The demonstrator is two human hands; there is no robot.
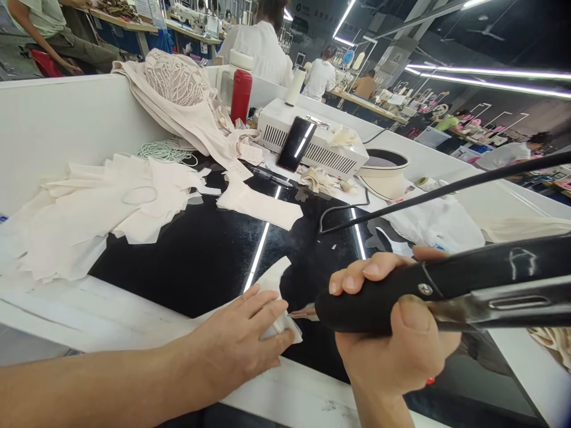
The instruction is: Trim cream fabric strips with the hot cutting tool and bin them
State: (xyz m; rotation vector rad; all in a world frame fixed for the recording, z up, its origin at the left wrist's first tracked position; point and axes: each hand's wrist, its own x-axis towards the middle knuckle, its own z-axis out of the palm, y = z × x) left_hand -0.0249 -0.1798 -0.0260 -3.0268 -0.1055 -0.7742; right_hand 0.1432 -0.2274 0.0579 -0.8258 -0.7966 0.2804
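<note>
My right hand is wrapped round a black-handled tool with a metal lever along its underside; its far end runs out of view at the right. The tool's rounded black end points left, above the glossy black table top. My left hand lies with fingers spread on a small cream fabric piece near the front edge, partly covering it. Another cream fabric piece lies flat farther back. To the left spreads a pile of cut cream fabric pieces.
A black cord arches across the right side. Behind are a phone leaning on a vented white box, a red bottle, draped beige lace fabric and a round container. Other people sit beyond the white partition.
</note>
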